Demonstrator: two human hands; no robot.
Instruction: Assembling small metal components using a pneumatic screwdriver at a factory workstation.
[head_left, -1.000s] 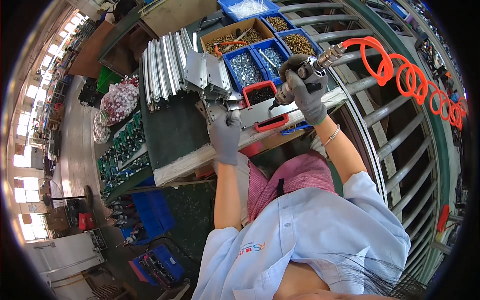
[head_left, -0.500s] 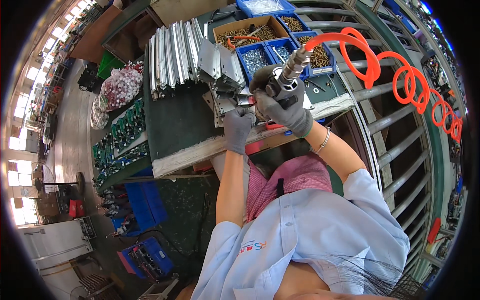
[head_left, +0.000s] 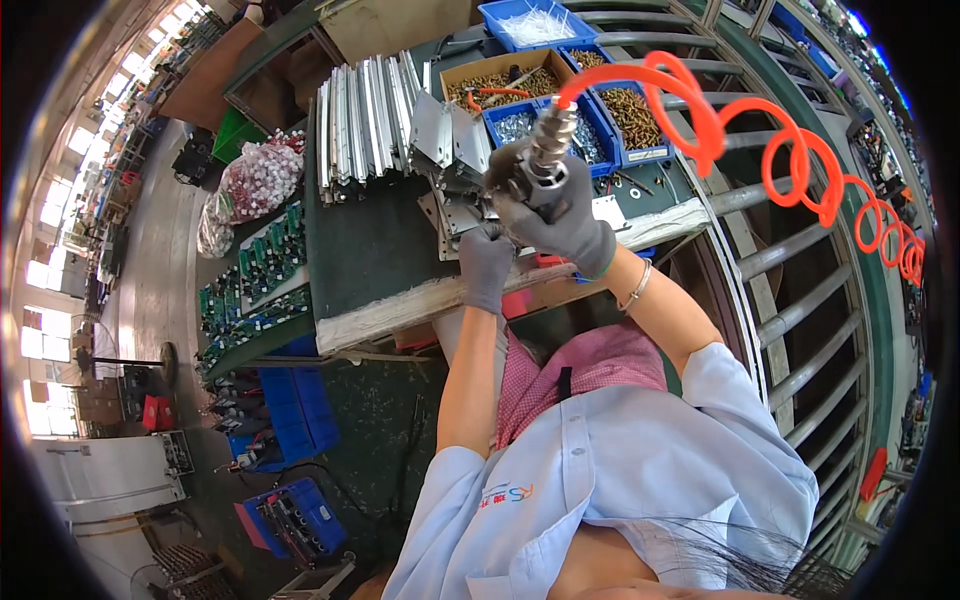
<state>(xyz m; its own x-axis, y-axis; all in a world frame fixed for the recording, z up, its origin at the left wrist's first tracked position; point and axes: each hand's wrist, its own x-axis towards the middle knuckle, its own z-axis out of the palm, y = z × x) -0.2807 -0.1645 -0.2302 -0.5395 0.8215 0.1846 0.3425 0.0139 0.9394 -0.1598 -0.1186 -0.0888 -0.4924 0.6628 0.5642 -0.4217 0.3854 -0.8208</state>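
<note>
My right hand [head_left: 568,222], in a grey glove, is wrapped round an air-powered hand tool [head_left: 548,150] with a silver metal fitting. An orange coiled air hose [head_left: 700,125] runs from that fitting off to the right. Close beside it, my gloved left hand [head_left: 486,262] is closed at the near edge of some metal brackets [head_left: 450,215]; what its fingers grip is hidden. The working end of the tool is covered by my right hand. Bent metal plates [head_left: 447,135] are stacked just beyond both hands.
Long metal strips [head_left: 368,125] stand in a row at the back left. Blue bins [head_left: 640,155] and a cardboard box [head_left: 450,75] of small fasteners sit behind the tool. A metal roller conveyor [head_left: 790,250] lies right; green circuit boards [head_left: 270,255] lie left. The bench has a pale wrapped front edge [head_left: 400,305].
My right hand and the tool have shifted left over the bench, and the tool's fitting and hose have swung left. My left hand stays closed by the brackets. The whole view has shifted slightly.
</note>
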